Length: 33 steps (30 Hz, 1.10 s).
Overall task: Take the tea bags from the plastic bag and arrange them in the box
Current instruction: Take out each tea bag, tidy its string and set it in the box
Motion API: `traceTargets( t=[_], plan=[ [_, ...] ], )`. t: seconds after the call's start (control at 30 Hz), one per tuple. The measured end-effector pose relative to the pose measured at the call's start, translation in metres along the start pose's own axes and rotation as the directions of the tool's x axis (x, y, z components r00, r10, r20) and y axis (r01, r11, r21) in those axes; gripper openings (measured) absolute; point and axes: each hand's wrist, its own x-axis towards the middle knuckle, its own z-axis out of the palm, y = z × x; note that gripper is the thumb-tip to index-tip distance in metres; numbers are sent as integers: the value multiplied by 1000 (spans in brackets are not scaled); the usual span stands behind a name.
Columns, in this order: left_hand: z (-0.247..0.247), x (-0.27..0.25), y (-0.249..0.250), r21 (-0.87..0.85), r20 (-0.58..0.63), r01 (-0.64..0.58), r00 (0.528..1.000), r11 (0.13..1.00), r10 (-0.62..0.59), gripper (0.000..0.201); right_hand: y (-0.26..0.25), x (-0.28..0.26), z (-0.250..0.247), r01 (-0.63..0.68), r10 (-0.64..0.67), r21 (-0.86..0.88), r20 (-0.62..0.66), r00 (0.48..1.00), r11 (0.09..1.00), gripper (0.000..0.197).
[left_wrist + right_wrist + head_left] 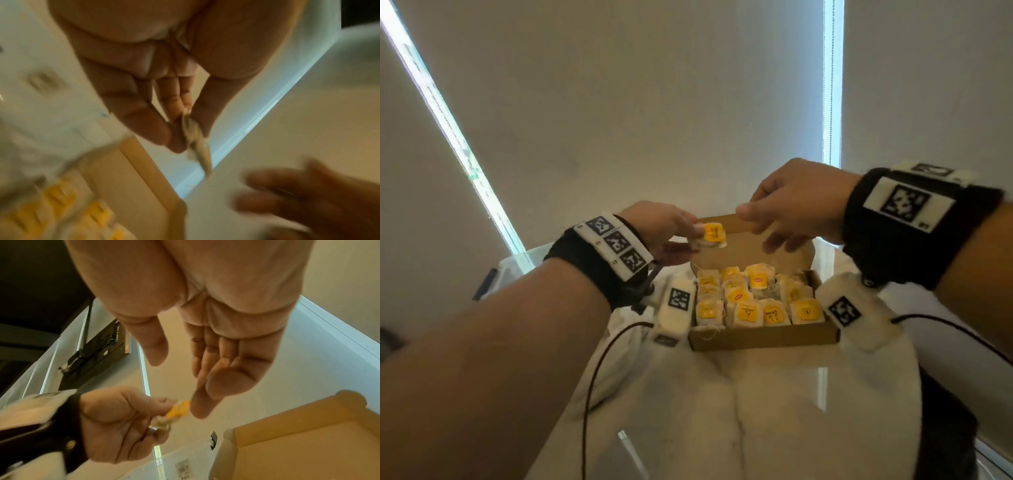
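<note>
A brown cardboard box (763, 337) lies open on the table, its lid (743, 248) standing up at the back, with several tea bags (753, 301) with yellow tags set in rows inside. My left hand (667, 236) pinches one tea bag (710, 236) with a yellow tag above the box's back left corner; the same tea bag (197, 142) hangs edge-on from the fingertips in the left wrist view. My right hand (787, 209) hovers just right of it over the lid, fingers relaxed and holding nothing, its fingertips (199, 404) almost at the tea bag (176, 410). The plastic bag is not in view.
A white cloth (756, 404) covers the table under the box. Black cables (599, 370) run from both wrists across it. A clear plastic container (517, 270) stands at the back left. Pale blinds fill the background.
</note>
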Motion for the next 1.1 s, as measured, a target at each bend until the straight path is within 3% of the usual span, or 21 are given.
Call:
traceTargets(
  t=[0.17,0.3,0.4,0.47,0.53,0.63,0.7,0.77,0.87,1.1],
  plan=[
    [24,-22,-1,-375,63,-58,994,925,88,15,-13,5,9,-117,114,252,25,993,961,31],
    [38,-38,-12,-454,52,-69,993,889,103,13,-9,1,3,1,6,149,-49,999,989,12],
    [39,-48,-29,-231,106,-8,994,973,34,20,2,6,1,23,-23,-7,-32,999,1000,6],
    [35,-52,-41,180,129,-24,992,983,0,24,13,16,3,4,-3,-159,9,1000,987,6],
    [34,-53,-51,549,155,-110,987,828,28,22,23,29,7,5,18,-384,59,998,923,9],
    [34,-53,-62,822,145,-169,986,544,88,27,36,46,16,17,67,-593,119,991,805,13],
    [36,-53,-69,872,153,-173,985,459,81,29,42,57,24,27,101,-649,158,982,760,15],
    [36,-52,-75,883,155,-173,985,436,76,29,46,67,33,33,145,-697,195,970,716,17],
    [36,-52,-80,873,156,-190,981,449,112,27,52,79,48,33,185,-748,207,961,663,17],
    [36,-52,-86,834,177,-223,975,505,138,26,56,97,61,-42,221,-712,160,962,701,17]
  ],
)
